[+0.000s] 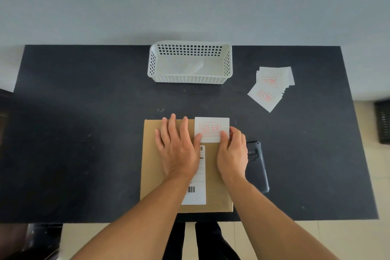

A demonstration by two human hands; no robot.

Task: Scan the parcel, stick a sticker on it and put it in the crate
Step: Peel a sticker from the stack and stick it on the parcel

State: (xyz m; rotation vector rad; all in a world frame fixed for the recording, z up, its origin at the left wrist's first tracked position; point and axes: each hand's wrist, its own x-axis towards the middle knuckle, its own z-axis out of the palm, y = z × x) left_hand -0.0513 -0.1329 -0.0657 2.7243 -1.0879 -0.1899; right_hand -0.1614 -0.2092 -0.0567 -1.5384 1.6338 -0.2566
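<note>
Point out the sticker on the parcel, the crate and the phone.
sticker (211, 126), head view, on its red-printed face.
crate (190, 79), head view, on its near wall.
phone (258, 167), head view, on its dark back.

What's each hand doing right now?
Left hand: open, flat on the parcel, thumb at the sticker.
Right hand: thumb on the sticker, fingers curled; grip cannot be told.

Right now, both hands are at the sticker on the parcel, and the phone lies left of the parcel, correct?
No. The head view shows the phone right of the parcel, beside the right hand. The left hand and right hand do both touch the sticker.
</note>
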